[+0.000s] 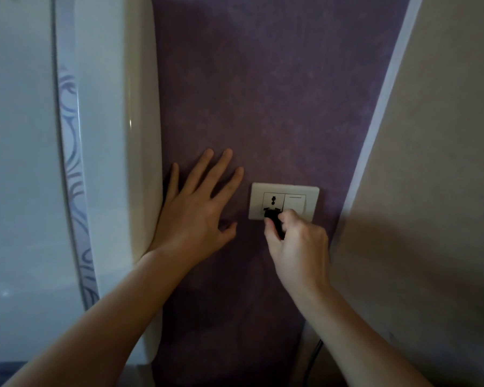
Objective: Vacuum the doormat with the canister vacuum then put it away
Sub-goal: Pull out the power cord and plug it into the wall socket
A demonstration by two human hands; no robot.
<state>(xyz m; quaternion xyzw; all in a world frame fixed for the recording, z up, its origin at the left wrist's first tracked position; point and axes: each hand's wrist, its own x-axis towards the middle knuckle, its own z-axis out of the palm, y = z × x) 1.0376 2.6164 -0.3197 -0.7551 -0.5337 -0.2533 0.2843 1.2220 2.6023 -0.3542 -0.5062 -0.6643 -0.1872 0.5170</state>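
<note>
Our right hand [299,241] pinches small black plastic plug [273,219] at lower edge of white socket plate [285,189], gripped close for control, we guess; left hand [193,210] flat, fingers spread on purple wall [263,93], probably bracing. canister vacuum itself out of view, lol.

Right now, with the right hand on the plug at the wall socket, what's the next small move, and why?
Probably drive the black plug straight along its pins, square to the white socket plate, no twisting. The right hand has a pinching grip on it at the lower holes; the left hand lies flat on the purple wall, bracing. Inserting or pulling: cannot tell.
</note>
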